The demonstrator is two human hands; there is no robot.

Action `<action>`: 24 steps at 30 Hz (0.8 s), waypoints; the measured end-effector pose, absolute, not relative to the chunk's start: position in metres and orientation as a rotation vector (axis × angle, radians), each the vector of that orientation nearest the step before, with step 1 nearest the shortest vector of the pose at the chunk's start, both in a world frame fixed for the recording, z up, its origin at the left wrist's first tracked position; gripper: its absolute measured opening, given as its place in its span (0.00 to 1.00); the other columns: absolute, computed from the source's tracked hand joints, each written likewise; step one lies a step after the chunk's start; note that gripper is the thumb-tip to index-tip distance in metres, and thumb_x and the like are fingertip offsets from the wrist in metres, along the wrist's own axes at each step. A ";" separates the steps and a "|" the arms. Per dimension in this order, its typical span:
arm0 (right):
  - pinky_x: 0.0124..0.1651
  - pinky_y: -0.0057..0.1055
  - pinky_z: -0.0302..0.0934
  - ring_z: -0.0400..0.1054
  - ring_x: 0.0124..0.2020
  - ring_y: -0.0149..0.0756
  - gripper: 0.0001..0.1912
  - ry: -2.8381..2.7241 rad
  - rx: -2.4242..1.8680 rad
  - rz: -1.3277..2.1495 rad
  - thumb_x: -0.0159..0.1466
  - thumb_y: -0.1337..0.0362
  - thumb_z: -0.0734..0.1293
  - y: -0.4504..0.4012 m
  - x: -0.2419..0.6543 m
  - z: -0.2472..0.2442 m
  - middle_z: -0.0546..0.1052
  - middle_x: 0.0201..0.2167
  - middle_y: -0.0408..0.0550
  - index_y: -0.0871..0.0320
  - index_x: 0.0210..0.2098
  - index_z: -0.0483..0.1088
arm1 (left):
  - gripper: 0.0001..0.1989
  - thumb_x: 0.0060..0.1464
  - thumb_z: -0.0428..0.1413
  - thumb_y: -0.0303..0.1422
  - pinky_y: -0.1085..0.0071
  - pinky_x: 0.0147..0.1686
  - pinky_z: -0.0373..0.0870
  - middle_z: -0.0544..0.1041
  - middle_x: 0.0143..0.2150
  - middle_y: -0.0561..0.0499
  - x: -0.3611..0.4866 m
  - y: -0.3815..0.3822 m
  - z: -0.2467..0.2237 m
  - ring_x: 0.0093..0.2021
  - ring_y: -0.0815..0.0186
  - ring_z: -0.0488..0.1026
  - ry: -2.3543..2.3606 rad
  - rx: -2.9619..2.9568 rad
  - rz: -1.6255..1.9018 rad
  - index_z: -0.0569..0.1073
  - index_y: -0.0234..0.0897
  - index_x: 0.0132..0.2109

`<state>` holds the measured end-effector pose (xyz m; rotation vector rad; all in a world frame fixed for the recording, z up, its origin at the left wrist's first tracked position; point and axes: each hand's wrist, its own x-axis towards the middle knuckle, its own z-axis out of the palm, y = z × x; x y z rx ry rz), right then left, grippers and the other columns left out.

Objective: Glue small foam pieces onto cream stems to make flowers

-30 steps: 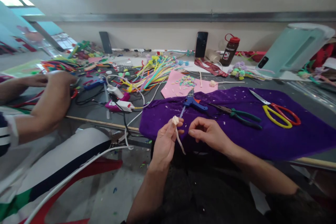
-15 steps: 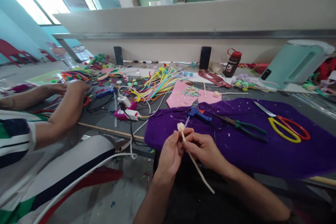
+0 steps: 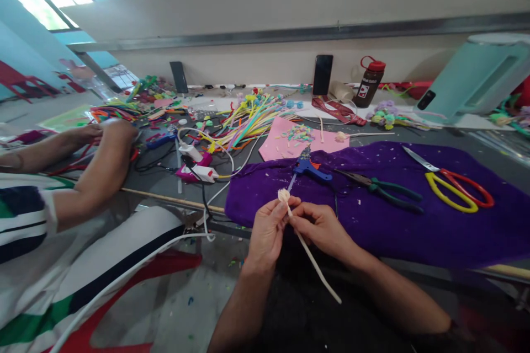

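Note:
Between my hands is a cream pipe-cleaner flower (image 3: 284,195), its small rounded head up and its long stem slanting down to the right. My left hand (image 3: 267,227) pinches it just beneath the head. Thumb and fingers of my right hand (image 3: 318,226) close on the stem right beside that. Just beyond my fingers a blue glue gun (image 3: 311,170) lies on a purple cloth (image 3: 381,237). Green-handled pliers (image 3: 385,190) and scissors with red and yellow handles (image 3: 453,187) rest on the cloth to the right.
A pink sheet (image 3: 273,146) with small clippings lies behind the cloth, beside a bundle of coloured pipe cleaners (image 3: 248,127). At the back stand a phone (image 3: 322,75), a brown bottle (image 3: 370,85) and a mint-green appliance (image 3: 472,83). A co-worker's arms (image 3: 95,171) work at left.
The view has tilted down slightly, so the table things sit higher. My hands keep hold of the flower, with fingers shifted a little around its base.

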<state>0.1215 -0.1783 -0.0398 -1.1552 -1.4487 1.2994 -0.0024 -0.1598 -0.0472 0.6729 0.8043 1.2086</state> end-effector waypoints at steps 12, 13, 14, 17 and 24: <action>0.17 0.21 0.47 0.53 0.13 0.22 0.11 -1.364 -1.000 1.465 0.59 0.60 0.62 -0.185 0.122 -0.044 0.61 0.13 0.36 0.60 0.23 0.65 | 0.08 0.40 0.60 0.33 0.76 0.23 0.62 0.75 0.25 0.51 -0.002 -0.165 -0.041 0.22 0.73 0.66 0.944 0.759 1.170 0.78 0.34 0.30; 0.17 0.21 0.47 0.53 0.13 0.22 0.12 -1.364 -0.996 1.471 0.59 0.60 0.62 -0.186 0.122 -0.044 0.61 0.14 0.36 0.60 0.24 0.65 | 0.07 0.40 0.60 0.32 0.76 0.22 0.62 0.74 0.24 0.51 -0.002 -0.165 -0.041 0.21 0.73 0.65 0.951 0.764 1.171 0.78 0.34 0.30; 0.17 0.21 0.47 0.52 0.13 0.22 0.12 -1.366 -0.989 1.475 0.59 0.59 0.62 -0.186 0.123 -0.045 0.61 0.14 0.36 0.60 0.24 0.65 | 0.07 0.39 0.61 0.32 0.77 0.22 0.62 0.74 0.24 0.51 -0.001 -0.165 -0.041 0.21 0.73 0.65 0.958 0.768 1.173 0.78 0.34 0.29; 0.17 0.20 0.47 0.52 0.14 0.21 0.12 -1.367 -0.967 1.475 0.60 0.59 0.62 -0.187 0.123 -0.046 0.60 0.14 0.36 0.61 0.24 0.64 | 0.06 0.38 0.61 0.32 0.78 0.21 0.61 0.73 0.22 0.52 0.000 -0.165 -0.041 0.21 0.74 0.65 0.968 0.775 1.192 0.78 0.34 0.28; 0.18 0.20 0.47 0.52 0.14 0.21 0.12 -1.368 -0.928 1.476 0.60 0.60 0.62 -0.190 0.123 -0.045 0.60 0.14 0.36 0.62 0.25 0.64 | 0.06 0.37 0.62 0.32 0.78 0.24 0.62 0.75 0.24 0.51 0.001 -0.169 -0.040 0.23 0.74 0.67 0.983 0.830 1.260 0.78 0.33 0.26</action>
